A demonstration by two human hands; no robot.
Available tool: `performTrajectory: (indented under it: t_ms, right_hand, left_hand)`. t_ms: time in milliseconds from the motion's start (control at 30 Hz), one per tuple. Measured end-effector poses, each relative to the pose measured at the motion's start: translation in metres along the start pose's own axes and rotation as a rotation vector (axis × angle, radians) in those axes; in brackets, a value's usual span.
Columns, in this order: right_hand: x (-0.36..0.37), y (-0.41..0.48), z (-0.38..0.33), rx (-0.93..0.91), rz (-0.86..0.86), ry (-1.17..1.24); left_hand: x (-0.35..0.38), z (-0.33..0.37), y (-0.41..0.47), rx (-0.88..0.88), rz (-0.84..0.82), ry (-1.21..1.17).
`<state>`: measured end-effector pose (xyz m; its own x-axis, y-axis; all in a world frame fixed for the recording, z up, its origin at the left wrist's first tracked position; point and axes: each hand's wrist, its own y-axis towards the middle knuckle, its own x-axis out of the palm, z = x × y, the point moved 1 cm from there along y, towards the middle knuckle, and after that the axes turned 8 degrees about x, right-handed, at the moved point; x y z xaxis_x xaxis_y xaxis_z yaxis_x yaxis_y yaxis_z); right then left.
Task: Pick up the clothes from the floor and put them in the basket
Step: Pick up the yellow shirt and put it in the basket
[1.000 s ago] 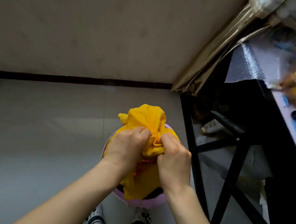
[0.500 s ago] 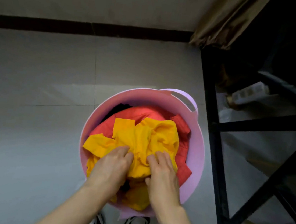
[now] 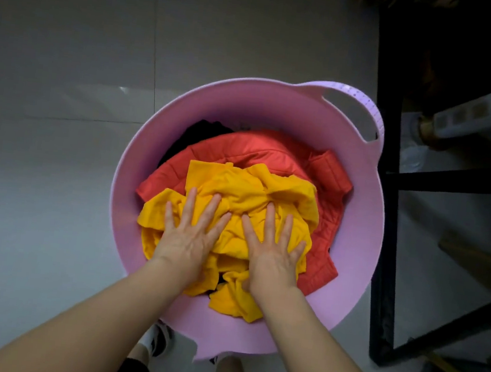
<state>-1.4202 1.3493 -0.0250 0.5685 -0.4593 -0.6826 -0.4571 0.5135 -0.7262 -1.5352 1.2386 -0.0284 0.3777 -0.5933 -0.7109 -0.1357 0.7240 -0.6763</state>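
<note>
The floor of pale tiles filled the left and top of the head view and carried no clothing anywhere in frame. A black metal frame stood at the right, just beside the basket. The basket, a round pink tub with a cut-out handle at its upper right, rested on the floor directly in front of the person's shoes. Inside it lay a red garment, with a dark item showing at its upper left edge. On top of these sat the yellow garment, crumpled, with one fold draped toward the near rim. The left hand and the right hand lay side by side, palms down, on this garment; the fingers of both were spread flat and open, gripping nothing, pressing the cloth from above. The garment thus lay beneath the fingers and extended beyond them toward the far side and toward the wrists. Judged risk: the near fold hung close to the rim and could slide out if the hands were lifted with cloth clinging to them. Uneven downward pressure on the flexible tub could tip or deform its near wall, and a push to the right could drive the basket against the frame. The placing step appeared nearly complete.
</note>
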Motion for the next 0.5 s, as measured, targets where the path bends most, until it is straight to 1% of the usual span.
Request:
performTrajectory:
  t_ms: [100,200,267,367,500]
  right_hand:
    - [-0.024,-0.02,0.0,0.009,0.02,0.004]
    - [-0.065,-0.054,-0.005,0.02,0.086,0.071]
    - [-0.098,-0.082,-0.011,0.033,0.211,0.079]
    - [-0.161,-0.145,-0.015,0.048,0.391,0.154]
    - [-0.248,-0.233,-0.018,-0.015,0.577,0.247]
  left_hand:
    - [-0.02,0.004,-0.021,-0.008,0.074,-0.007]
    - [-0.059,0.008,-0.053,-0.019,0.173,-0.042]
    - [-0.094,0.008,-0.078,-0.033,0.243,-0.069]
    - [-0.159,0.011,-0.133,0.011,0.396,-0.099]
    - [-0.252,0.02,-0.211,0.033,0.596,-0.109]
